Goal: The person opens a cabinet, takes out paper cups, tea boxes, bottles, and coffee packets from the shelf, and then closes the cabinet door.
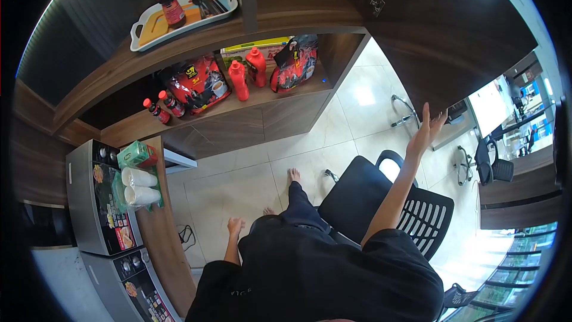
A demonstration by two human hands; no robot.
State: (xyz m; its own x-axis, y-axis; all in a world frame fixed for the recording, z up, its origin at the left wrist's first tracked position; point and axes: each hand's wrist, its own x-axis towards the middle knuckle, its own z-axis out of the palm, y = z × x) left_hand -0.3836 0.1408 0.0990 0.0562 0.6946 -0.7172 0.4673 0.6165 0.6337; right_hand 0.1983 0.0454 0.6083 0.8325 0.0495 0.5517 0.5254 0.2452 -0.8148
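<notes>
My right hand (427, 130) is raised at the lower edge of a dark wooden cabinet door (453, 24), which stands swung out. Its thumb and fingers are apart, and the fingertips meet the door's edge or lie very close to it. Low beside my body, my left hand (236, 225) hangs with loosely bent fingers and nothing visible in it. Inside the cabinet, the lower shelf (256, 102) bears two red squeeze bottles (238, 80), red coffee bags (205, 83), small dark bottles with red caps (157, 111) and a yellow-green box (253, 48).
Above, a white tray (156, 40) carries a red-capped bottle (170, 3) and utensils. Wrapped paper cups (142, 195) and a green box (136, 154) stand by stacked silver ovens (89, 173) on my left. A black office chair (357, 194) stands close on my right.
</notes>
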